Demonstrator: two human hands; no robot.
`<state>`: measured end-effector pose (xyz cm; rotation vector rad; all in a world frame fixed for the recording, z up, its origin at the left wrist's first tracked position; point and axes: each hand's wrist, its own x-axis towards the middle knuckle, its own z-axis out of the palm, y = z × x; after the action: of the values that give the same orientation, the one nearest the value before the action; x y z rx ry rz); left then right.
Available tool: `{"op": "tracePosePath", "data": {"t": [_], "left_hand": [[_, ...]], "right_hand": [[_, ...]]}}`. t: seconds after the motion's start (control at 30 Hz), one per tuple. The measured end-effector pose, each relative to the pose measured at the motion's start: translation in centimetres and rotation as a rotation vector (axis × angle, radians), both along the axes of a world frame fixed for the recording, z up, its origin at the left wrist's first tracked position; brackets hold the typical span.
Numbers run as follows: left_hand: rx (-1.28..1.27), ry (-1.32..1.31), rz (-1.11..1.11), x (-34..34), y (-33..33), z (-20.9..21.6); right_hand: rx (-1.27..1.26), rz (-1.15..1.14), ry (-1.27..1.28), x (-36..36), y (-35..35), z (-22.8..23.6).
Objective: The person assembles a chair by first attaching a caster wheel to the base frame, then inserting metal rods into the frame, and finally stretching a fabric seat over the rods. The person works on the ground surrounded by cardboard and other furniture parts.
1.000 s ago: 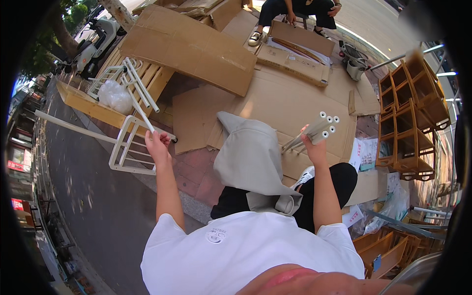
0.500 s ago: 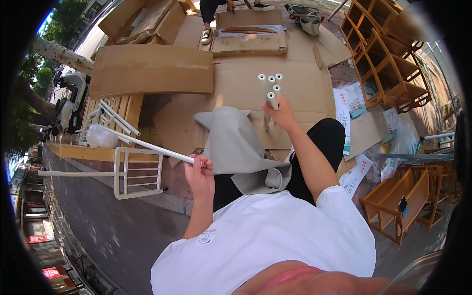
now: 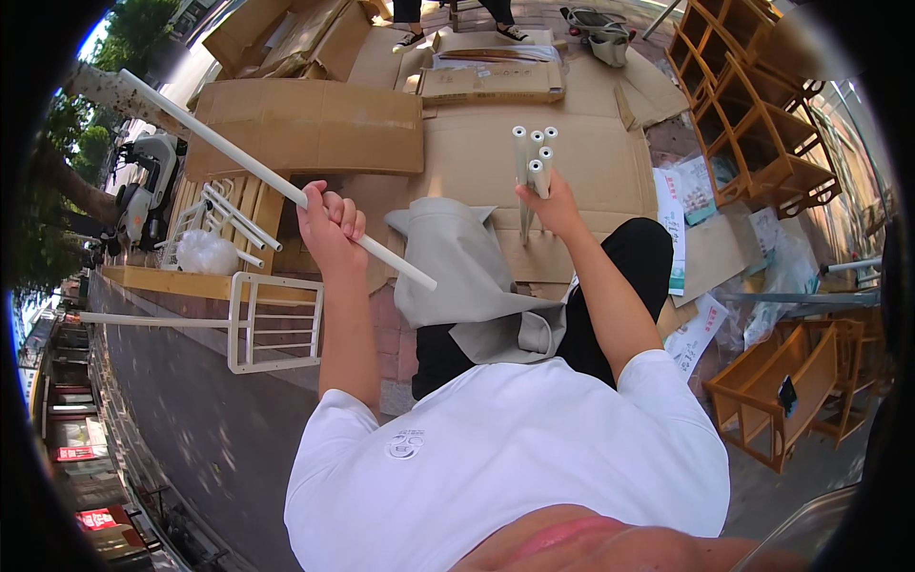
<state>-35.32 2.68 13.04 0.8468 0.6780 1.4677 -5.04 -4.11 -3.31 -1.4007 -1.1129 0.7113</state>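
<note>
My left hand (image 3: 331, 225) is closed round a long white tube (image 3: 224, 143), which slants from the upper left down toward my lap. In my right hand (image 3: 553, 202) stands a bundle of several white tubes (image 3: 536, 151), upright, their open round ends facing up. The lower part of that bundle is partly hidden by my fingers. Between my arms a grey cloth (image 3: 453, 257) drapes over my leg. A white metal rack frame (image 3: 276, 364) lies beside my left forearm.
Flattened cardboard (image 3: 591, 143) covers the ground ahead, with a large carton (image 3: 305, 124) to the left. More white tubes (image 3: 238, 217) and a plastic bag (image 3: 207, 252) rest on a wooden slatted pallet (image 3: 143, 279). Brown shelves (image 3: 753, 114) stand right. A person's shoes (image 3: 512, 32) show at the far side.
My left hand has lifted the white tube up and to the right, away from the pallet and rack frame. My right hand still holds its bundle. The far person's feet have shifted.
</note>
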Motion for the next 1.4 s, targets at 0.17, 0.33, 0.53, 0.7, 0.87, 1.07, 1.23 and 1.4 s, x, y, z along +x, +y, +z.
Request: {"op": "tracePosePath", "data": {"t": [0.17,0.33,0.53,0.7,0.87,1.07,1.23,1.4], "left_hand": [[0.050,-0.288,-0.182,6.1,2.8,5.3],[0.152,-0.105,-0.235,11.0,1.7,2.0],[0.191,0.287,-0.624,15.0,1.8,-9.3],[0.295,0.475,-0.644,19.8,0.7,-14.9],[0.269,0.524,-0.843,20.1,1.1,-17.6],[0.328,0.618,-0.889,20.9,4.6,-19.3],[0.385,0.444,-0.905,22.2,2.2,-17.4],[0.468,0.673,-0.874,21.2,2.9,-17.5]], "right_hand": [[0.018,-0.005,0.036,0.8,0.7,-0.6],[0.024,-0.041,0.072,1.8,0.1,-0.7],[0.069,-0.014,0.124,2.8,-0.8,-1.2],[0.097,-0.041,0.096,3.4,-1.6,-0.3],[0.134,0.013,0.027,3.2,-2.1,0.4],[0.220,-0.066,-0.056,4.5,-1.6,-0.8],[0.205,-0.099,-0.137,4.4,-2.8,-0.7],[0.137,-0.110,-0.217,3.9,-2.2,-0.7]]}}
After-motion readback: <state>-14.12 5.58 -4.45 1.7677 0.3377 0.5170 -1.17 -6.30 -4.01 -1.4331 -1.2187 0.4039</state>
